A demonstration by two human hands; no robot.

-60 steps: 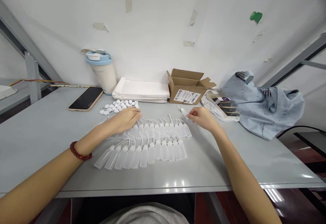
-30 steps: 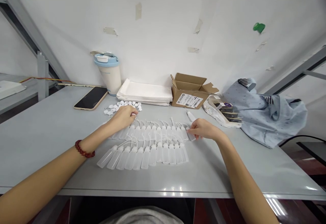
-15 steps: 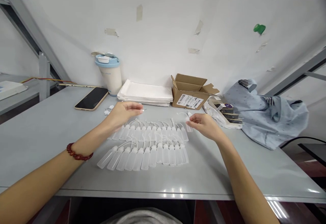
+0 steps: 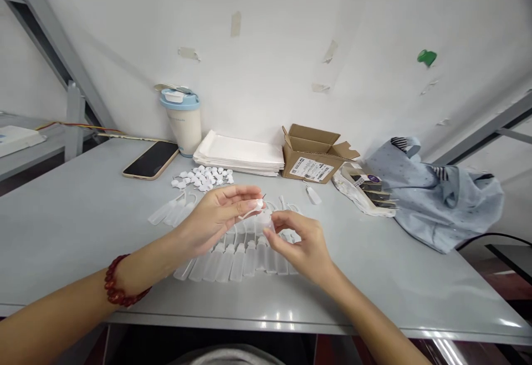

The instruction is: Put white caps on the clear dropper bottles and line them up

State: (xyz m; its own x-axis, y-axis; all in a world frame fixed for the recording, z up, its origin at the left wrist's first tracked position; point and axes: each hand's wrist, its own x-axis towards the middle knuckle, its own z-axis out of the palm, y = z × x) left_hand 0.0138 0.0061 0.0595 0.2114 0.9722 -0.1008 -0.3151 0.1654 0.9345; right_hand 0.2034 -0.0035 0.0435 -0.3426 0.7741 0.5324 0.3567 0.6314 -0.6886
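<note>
Between thumb and fingers, my left hand [image 4: 214,215] pinches a small white needle-tip cap [image 4: 259,204], its thin dark needle pointing up. Just right of it, my right hand [image 4: 301,237] grips a small translucent squeeze bottle [image 4: 265,222], partly hidden by the fingers. The cap and bottle are close together; whether they touch I cannot tell. Below both hands lie rows of similar bottles [image 4: 224,262] with thin white tethers, partly covered by my hands. A few more bottles [image 4: 164,211] show left of my left hand. Behind it is a pile of white caps [image 4: 203,176].
One bottle [image 4: 313,194] lies apart before an open cardboard box [image 4: 311,168]. Along the wall stand a stack of white envelopes [image 4: 241,152], a cup with a blue lid [image 4: 183,124] and a phone [image 4: 150,160]. A plastic packet [image 4: 366,190] and blue cloth [image 4: 444,199] are at the right.
My left hand has moved right and nearer with the cap. My right hand has come left with a bottle, so both hands now meet above the rows. The cap pile is uncovered.
</note>
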